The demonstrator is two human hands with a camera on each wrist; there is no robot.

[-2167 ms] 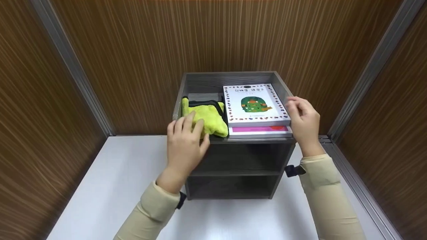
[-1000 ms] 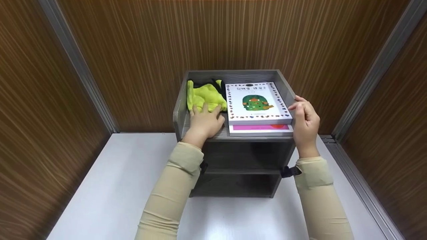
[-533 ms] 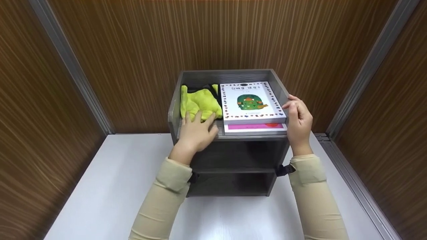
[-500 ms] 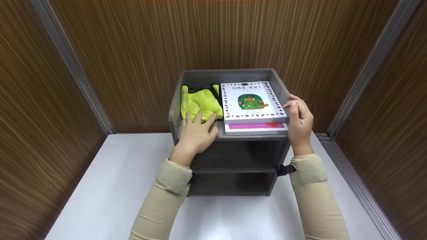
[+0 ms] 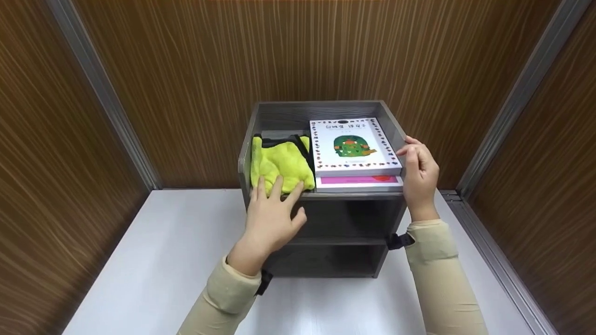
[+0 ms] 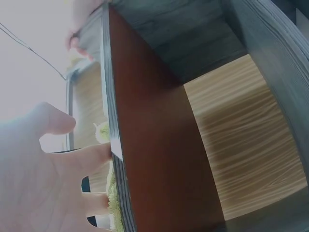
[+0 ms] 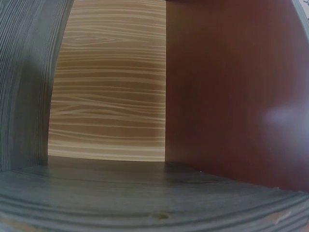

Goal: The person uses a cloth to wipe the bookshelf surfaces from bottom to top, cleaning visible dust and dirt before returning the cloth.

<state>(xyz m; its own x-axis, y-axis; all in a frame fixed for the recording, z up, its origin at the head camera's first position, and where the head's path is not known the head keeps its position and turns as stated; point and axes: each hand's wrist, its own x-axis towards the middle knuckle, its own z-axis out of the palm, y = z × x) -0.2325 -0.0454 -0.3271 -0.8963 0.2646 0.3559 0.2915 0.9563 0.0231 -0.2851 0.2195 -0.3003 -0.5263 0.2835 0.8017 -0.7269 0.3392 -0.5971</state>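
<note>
A bright yellow-green cloth (image 5: 285, 160) with black edging lies bunched on the top left of a small grey wooden shelf unit (image 5: 321, 110). My left hand (image 5: 272, 223) rests its spread, nearly straight fingertips on the cloth's front part, at the shelf's front edge. In the left wrist view the fingers (image 6: 91, 157) reach over that edge against the cloth. My right hand (image 5: 420, 179) grips the raised right side panel of the shelf unit. To the cloth's right, a white book (image 5: 363, 160) with a green picture lies on another book (image 5: 349, 181) with a pink band.
Below the top are two compartments; the lower shelf board (image 5: 330, 241) runs between them. The right wrist view looks into a compartment with a light wood-grain back (image 7: 111, 96). A white surface (image 5: 167, 242) lies under the unit, with brown wood-grain walls (image 5: 186, 70) around.
The cloth went toward the back of the top, then came forward to the front edge, with my left hand's fingers on it. My right hand keeps its place on the side panel.
</note>
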